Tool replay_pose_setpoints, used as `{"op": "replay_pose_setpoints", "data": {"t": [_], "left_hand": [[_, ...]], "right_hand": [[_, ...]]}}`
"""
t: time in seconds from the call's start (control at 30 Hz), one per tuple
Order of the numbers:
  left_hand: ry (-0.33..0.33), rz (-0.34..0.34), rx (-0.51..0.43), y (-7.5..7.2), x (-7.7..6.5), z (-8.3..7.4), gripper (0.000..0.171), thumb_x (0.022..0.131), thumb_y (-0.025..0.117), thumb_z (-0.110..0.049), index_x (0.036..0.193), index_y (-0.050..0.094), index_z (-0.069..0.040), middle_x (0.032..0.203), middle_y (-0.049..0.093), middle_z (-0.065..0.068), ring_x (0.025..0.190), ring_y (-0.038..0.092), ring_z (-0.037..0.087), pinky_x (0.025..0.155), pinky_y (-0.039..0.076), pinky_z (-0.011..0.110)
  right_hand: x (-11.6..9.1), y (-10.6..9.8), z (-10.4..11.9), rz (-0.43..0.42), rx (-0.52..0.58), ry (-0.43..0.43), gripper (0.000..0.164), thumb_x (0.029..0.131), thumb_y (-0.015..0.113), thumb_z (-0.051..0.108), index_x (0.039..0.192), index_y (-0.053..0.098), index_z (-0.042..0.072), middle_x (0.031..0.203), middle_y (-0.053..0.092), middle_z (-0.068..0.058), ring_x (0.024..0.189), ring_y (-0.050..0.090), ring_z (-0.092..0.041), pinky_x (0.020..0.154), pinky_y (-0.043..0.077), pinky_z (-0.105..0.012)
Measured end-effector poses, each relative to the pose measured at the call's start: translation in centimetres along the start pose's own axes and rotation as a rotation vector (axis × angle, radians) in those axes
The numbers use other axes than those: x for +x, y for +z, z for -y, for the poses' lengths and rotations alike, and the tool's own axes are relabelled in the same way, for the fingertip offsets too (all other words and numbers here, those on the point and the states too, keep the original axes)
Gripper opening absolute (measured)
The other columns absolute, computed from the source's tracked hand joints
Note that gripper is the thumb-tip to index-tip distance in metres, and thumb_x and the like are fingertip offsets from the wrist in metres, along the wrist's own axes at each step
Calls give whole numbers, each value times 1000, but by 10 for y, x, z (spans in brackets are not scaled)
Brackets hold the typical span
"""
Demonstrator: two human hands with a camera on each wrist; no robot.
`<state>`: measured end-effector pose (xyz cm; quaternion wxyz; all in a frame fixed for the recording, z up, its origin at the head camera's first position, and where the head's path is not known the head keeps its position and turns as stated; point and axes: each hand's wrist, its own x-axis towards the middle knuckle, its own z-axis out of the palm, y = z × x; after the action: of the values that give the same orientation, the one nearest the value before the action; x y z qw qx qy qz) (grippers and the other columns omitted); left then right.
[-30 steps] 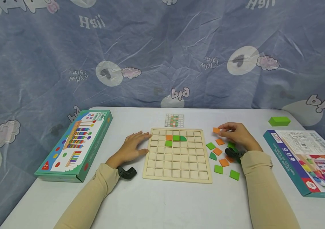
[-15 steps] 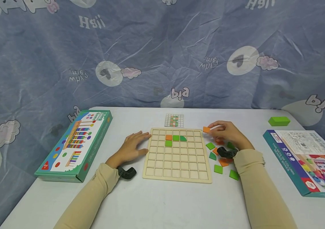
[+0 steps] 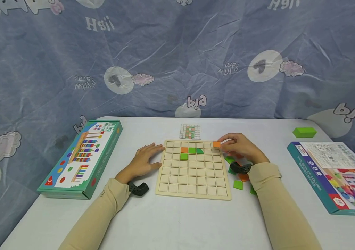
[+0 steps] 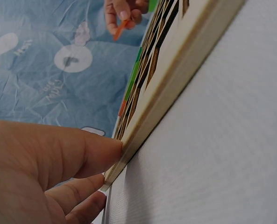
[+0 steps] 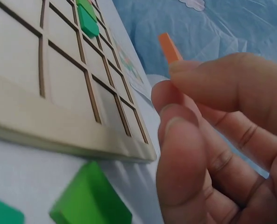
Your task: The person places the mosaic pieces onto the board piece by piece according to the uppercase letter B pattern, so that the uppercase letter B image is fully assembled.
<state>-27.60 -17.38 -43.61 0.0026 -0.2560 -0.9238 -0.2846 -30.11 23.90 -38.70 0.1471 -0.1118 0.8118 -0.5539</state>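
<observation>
Between thumb and fingers my right hand (image 3: 239,147) pinches an orange square tile (image 3: 216,144), raised over the far right corner of the wooden grid board (image 3: 193,198). The right wrist view shows that orange tile (image 5: 170,48) edge-on at the fingertips. My left hand (image 3: 143,161) rests at the board's left edge with fingers spread; in the left wrist view its thumb (image 4: 98,151) touches the board's side. In the grid's upper rows sit an orange square (image 3: 184,150), two green squares (image 3: 192,150) and a dark green quarter-round piece (image 3: 199,151).
Loose green tiles (image 3: 238,184) and orange tiles (image 3: 244,177) lie right of the board, partly under my right hand. A small pattern card (image 3: 190,131) lies behind the board. Boxes stand at left (image 3: 80,156) and right (image 3: 337,177), with a green block (image 3: 304,132) at the back right.
My right hand has moved left with the orange tile, from beyond the loose tiles to over the board's far right corner. The left hand has stayed in place.
</observation>
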Motion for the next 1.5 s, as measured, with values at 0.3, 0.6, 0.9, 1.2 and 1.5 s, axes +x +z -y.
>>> {"op": "replay_pose_setpoints", "data": {"t": [0.3, 0.6, 0.9, 1.2, 1.5], "left_hand": [[-1, 0, -1, 0, 0, 0, 70, 94, 69, -25, 159, 54, -6, 168, 46, 16, 162, 28, 42, 130, 13, 66], [-5, 2, 4, 0, 1, 1, 70, 94, 69, -25, 159, 53, -7, 168, 46, 15, 162, 28, 42, 130, 13, 66], [-6, 2, 0, -1, 2, 1, 69, 94, 68, -24, 159, 54, -7, 168, 46, 15, 162, 28, 42, 130, 12, 66], [-6, 1, -4, 0, 1, 1, 69, 94, 68, -24, 159, 54, -7, 168, 47, 16, 162, 28, 43, 130, 13, 66], [-6, 1, -13, 0, 0, 0, 70, 93, 69, -24, 159, 54, -7, 167, 47, 15, 162, 28, 42, 130, 13, 65]], "right_hand": [[5, 16, 8, 47, 9, -9, 41, 99, 72, 4, 135, 61, -13, 98, 80, -9, 72, 68, -16, 69, 61, -29], [10, 30, 13, 80, -12, -21, 36, 100, 70, 1, 132, 62, -15, 95, 81, -10, 73, 68, -14, 65, 58, -27], [14, 39, 16, 114, -81, -37, 32, 99, 74, 1, 127, 66, -13, 86, 79, -7, 67, 64, -14, 62, 57, -29], [17, 47, 15, 140, -187, -79, 29, 98, 77, 6, 122, 69, -9, 89, 77, -4, 68, 63, -15, 60, 54, -31], [17, 53, 14, 139, -292, -97, 24, 95, 79, 6, 115, 73, -5, 85, 71, -3, 63, 59, -15, 60, 53, -30]]}}
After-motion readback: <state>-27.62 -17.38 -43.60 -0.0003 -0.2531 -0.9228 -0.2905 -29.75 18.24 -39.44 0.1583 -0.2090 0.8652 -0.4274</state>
